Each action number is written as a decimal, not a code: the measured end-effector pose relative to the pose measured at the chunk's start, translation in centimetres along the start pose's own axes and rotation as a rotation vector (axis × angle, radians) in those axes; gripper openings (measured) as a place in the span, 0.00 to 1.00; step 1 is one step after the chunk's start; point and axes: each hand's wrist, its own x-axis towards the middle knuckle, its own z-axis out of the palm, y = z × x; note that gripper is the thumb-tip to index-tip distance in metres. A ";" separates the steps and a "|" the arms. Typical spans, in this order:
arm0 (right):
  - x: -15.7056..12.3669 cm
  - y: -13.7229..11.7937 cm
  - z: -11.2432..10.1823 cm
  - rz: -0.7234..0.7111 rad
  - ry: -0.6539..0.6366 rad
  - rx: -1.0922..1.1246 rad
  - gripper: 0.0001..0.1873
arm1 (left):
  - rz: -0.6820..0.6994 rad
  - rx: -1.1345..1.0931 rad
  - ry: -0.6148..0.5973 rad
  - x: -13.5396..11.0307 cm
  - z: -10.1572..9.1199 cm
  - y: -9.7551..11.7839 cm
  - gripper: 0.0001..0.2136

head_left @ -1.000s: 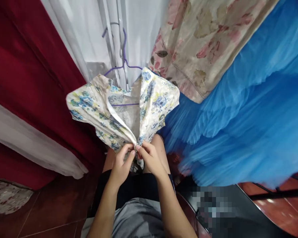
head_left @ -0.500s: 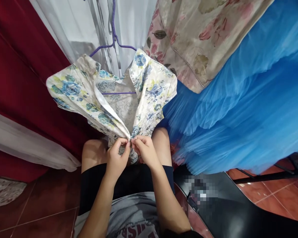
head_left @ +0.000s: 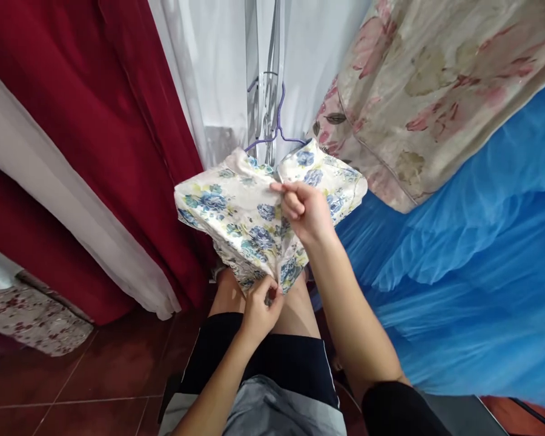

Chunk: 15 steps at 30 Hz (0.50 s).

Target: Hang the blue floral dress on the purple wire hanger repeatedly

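Observation:
A sleeveless cream garment with blue flowers [head_left: 254, 236] hangs in front of me on a purple hanger [head_left: 279, 118]. Its middle opening now lies drawn together in a line up to near the neck. At the top of that line my right hand [head_left: 306, 209] is closed, thumb and forefinger pinched at the zipper; the pull itself is hidden by the fingers. Lower down, my left hand [head_left: 263, 303] pinches the fabric at the bottom of the seam, just above my knees.
Dark red drapes [head_left: 118, 121] and white cloth hang at left. To the right are a beige floral cloth [head_left: 418, 103] and blue tulle [head_left: 458, 284]. A black seat [head_left: 463, 415] shows at lower right, above the red tiled floor [head_left: 104, 369].
My right hand has moved up from beside my left hand to near the neckline, and the garment's open front edges have come together. The view has shifted left.

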 end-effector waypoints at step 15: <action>-1.6 0.0 0.4 -0.346 0.054 -0.244 0.18 | 0.488 -0.008 0.256 13.5 -9.9 7.1 0.16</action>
